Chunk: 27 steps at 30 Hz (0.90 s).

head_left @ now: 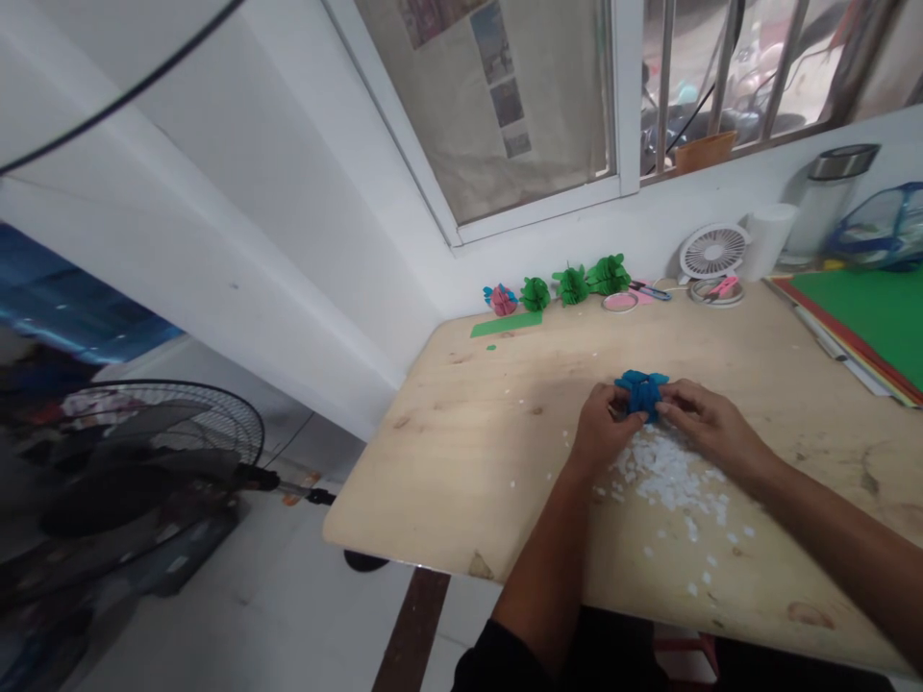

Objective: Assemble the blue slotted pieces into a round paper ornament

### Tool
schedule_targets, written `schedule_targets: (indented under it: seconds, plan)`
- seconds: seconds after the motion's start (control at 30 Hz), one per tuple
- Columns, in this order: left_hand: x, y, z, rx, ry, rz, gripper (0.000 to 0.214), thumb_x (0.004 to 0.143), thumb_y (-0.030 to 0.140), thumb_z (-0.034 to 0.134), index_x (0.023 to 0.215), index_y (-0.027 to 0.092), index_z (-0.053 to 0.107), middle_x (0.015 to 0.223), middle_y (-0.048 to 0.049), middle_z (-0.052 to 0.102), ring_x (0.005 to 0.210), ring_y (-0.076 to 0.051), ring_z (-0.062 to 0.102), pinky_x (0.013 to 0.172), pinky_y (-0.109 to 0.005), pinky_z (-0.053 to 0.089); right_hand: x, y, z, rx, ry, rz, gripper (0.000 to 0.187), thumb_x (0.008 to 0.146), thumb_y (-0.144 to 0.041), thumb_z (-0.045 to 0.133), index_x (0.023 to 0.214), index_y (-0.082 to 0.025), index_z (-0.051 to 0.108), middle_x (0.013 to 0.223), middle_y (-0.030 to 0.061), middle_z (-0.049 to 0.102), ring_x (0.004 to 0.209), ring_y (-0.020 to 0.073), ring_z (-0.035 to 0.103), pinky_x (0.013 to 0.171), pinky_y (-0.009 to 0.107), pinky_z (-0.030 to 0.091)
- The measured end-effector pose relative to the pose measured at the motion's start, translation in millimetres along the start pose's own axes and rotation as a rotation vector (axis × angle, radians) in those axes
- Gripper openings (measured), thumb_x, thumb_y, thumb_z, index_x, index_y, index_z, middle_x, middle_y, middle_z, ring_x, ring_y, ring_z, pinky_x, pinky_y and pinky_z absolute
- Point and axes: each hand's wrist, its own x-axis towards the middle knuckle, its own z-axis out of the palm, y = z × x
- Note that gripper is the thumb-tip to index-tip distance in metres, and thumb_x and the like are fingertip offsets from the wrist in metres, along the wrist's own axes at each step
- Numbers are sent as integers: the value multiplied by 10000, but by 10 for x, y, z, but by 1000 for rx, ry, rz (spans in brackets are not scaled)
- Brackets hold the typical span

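Between my two hands is a small blue folded-paper figure [642,394], held just over the wooden table. My left hand [604,423] grips its left side with thumb and fingers closed. On the other side my right hand [696,413] pinches it at the right edge. Below the figure lies a loose heap of small white paper bits [670,471], some strewn toward the table's front edge. The finer folds of the blue figure are partly hidden by my fingers.
Along the wall stand several green paper figures [572,285] and a pink-and-blue one [501,300], near a green paper strip [506,325]. Farther right are a small white fan [713,252], a bottle [829,202] and stacked coloured sheets [865,308]. A floor fan [159,432] stands left of the table [447,461].
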Motion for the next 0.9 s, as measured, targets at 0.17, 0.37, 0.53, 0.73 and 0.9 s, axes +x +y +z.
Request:
schedule_targets:
  seconds: [0.17, 0.37, 0.53, 0.73, 0.9]
  plan:
    - [5, -21, -45, -31, -36, -23, 215, 647, 217, 780, 780, 173, 618, 773, 34, 557, 685, -98, 512, 651, -233, 422, 17, 0, -46, -23, -70, -19, 309, 851, -511, 585, 873, -228, 705, 858, 63, 674, 857, 232, 644, 727, 343, 526]
    - [13, -11, -94, -52, -77, -19, 161, 668, 208, 743, 775, 167, 631, 771, 22, 573, 709, -106, 525, 666, -241, 427, 45, 64, -75, -50, -85, -55, 315, 859, -523, 576, 859, -247, 728, 891, 75, 688, 855, 237, 636, 745, 364, 533]
    - [7, 11, -116, -52, -88, -46, 172, 670, 209, 746, 793, 162, 636, 768, 15, 589, 681, -99, 518, 649, -239, 423, 52, 88, -84, -54, -108, -72, 322, 873, -522, 557, 882, -251, 732, 877, 73, 684, 846, 234, 633, 737, 366, 532]
    - [7, 21, -123, -18, -86, -46, 171, 673, 198, 730, 814, 164, 640, 787, 11, 600, 708, -109, 543, 661, -241, 442, 58, 62, -99, -36, -111, -66, 330, 863, -539, 565, 855, -247, 721, 877, 67, 677, 838, 225, 630, 738, 357, 519]
    - [2, -9, -66, 21, -75, 2, 326, 638, 318, 813, 891, 182, 657, 864, -2, 603, 744, -129, 559, 691, -266, 460, 54, 38, -68, -3, -84, -20, 337, 844, -554, 584, 803, -239, 697, 812, 50, 658, 786, 213, 616, 709, 348, 511]
